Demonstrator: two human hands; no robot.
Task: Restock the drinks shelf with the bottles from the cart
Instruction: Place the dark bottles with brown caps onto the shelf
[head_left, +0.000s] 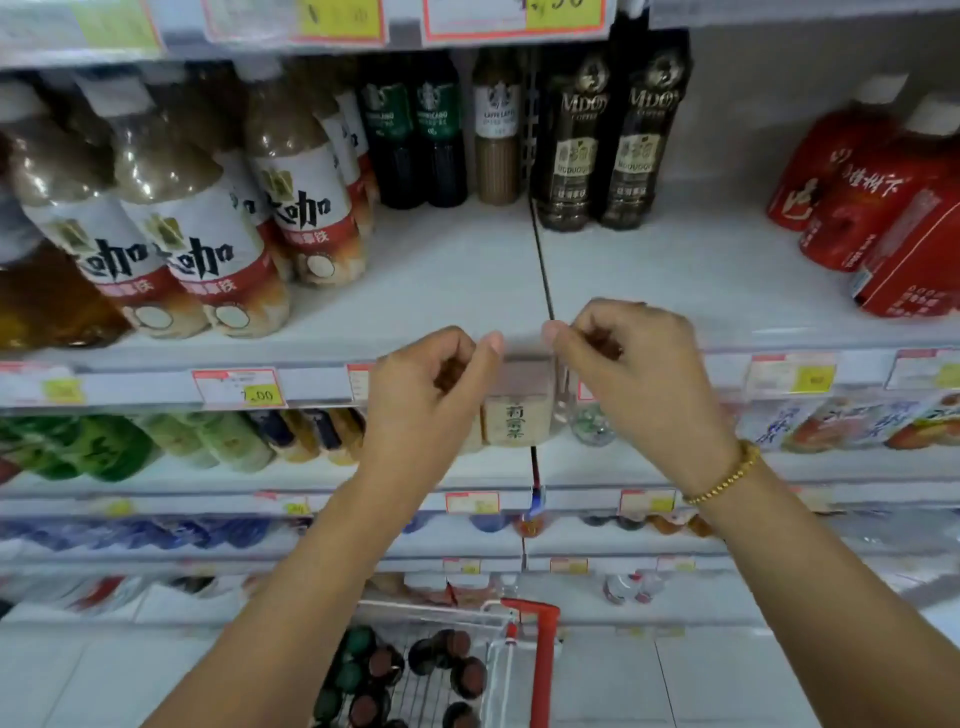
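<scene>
"7.00" on shelf price tag (239, 388)

White shelf (457, 270) ran across the frame. At upper left, lattes (197, 249) held tan drink behind white labels with black lettering and a red band. An amber bottle (41, 306) stood at far left. At upper centre were dark green bottles (415, 135), a beige bottle (497, 130) with a white label, and black coffees (608, 140) lettered in gold. Red packs (857, 197) with white script filled the upper right. Tags (239, 387) were white, edged red, with a yellow patch. At centre sat a clear, faintly pink holder (524, 371). Green bottles (78, 447) lay at mid left. A gold beaded bracelet (727, 478) showed right of centre. At bottom centre, the cart (543, 670) was red, with dark green and brown caps (441, 660).
</scene>
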